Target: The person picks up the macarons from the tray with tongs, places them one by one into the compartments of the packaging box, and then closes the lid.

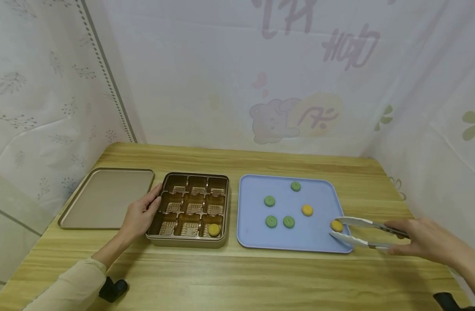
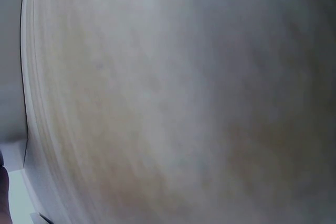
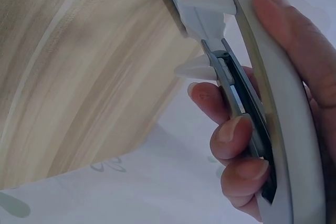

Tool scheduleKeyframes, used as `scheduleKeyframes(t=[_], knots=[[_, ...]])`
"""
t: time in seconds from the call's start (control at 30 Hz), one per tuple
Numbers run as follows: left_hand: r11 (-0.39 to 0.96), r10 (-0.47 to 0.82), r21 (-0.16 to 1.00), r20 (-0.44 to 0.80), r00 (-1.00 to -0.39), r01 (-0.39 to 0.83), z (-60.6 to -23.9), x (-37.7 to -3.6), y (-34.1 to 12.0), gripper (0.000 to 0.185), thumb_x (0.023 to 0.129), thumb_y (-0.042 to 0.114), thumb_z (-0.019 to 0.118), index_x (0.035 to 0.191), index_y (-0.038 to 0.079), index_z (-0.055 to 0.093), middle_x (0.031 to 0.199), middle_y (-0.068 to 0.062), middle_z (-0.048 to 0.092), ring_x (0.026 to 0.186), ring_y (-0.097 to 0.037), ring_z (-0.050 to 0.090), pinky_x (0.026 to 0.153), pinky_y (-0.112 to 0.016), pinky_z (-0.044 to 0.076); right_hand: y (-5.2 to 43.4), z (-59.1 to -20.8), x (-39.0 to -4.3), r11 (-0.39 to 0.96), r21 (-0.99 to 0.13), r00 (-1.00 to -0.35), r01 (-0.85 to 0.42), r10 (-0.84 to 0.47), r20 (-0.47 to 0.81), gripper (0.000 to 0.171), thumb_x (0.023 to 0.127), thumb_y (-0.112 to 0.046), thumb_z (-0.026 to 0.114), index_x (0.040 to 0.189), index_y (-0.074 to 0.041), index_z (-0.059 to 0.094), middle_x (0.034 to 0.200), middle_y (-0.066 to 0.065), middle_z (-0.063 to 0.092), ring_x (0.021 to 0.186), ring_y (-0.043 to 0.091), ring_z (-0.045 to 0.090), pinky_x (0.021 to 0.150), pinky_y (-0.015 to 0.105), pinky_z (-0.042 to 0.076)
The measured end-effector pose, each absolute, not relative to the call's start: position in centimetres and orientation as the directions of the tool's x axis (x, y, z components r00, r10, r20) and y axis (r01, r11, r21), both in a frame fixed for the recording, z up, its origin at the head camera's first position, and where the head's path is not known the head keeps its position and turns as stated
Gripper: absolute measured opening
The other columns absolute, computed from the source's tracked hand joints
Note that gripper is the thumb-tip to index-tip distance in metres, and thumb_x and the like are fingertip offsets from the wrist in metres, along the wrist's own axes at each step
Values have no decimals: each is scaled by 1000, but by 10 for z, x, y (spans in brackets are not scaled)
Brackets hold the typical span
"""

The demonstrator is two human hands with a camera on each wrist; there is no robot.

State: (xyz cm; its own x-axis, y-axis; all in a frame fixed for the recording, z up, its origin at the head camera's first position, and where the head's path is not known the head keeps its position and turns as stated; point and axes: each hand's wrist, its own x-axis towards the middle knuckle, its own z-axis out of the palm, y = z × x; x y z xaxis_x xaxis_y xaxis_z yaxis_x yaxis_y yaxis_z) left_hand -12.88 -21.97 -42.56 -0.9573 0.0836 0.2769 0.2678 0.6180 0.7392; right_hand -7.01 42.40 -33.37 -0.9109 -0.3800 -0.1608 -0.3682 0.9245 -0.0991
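Note:
My right hand (image 1: 429,242) grips a pair of tongs (image 3: 294,119), fingers curled round the handles. In the head view the pale tong tips lie on either side of a yellow round pastry (image 1: 336,226) at the right edge of the blue tray (image 1: 257,235). My left hand (image 1: 139,216) rests against the left rim of a brown-gold box (image 1: 187,242), fingers fairly straight. An insert divides the box into square compartments, and another yellow pastry (image 1: 213,230) sits in the front right one. The left wrist view shows mostly blurred wood-toned surface.
On the tray lie several green pastries (image 1: 271,221) and one more yellow pastry (image 1: 307,210). A flat gold lid (image 1: 109,198) lies left of the box. Black clamp-like pieces (image 1: 113,289) are at the table's front. Printed cloth (image 1: 198,86) hangs behind.

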Motion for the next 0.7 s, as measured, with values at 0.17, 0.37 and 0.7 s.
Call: scheduleKeyframes(t=[0.17, 0.37, 0.7], knots=[[617, 83, 741, 273, -959, 264, -425, -129, -220, 45, 104, 14, 46, 145, -4, 43, 147, -27, 44, 133, -48, 41, 91, 10, 20, 427, -332, -72, 917, -111, -902, -383, -397, -172, 62, 71, -37, 84, 110, 8, 68, 92, 14, 76, 69, 14, 69, 62, 37, 57], [619, 83, 738, 276, -958, 267, -426, -129, -219, 44, 105, 14, 46, 145, -4, 43, 147, -26, 44, 132, -48, 41, 91, 10, 21, 430, -330, -75, 915, -124, -889, -385, -404, -217, 60, 75, -36, 81, 112, 9, 68, 93, 13, 76, 65, -1, 61, 59, 29, 54], [624, 83, 737, 269, -960, 260, -426, -128, -220, 45, 105, 14, 46, 146, -3, 42, 148, -26, 43, 134, -47, 43, 90, 10, 19, 430, -331, -77, 914, -119, -891, -387, -404, -206, 63, 73, -38, 82, 112, 10, 67, 93, 16, 76, 67, 6, 67, 61, 34, 57]])
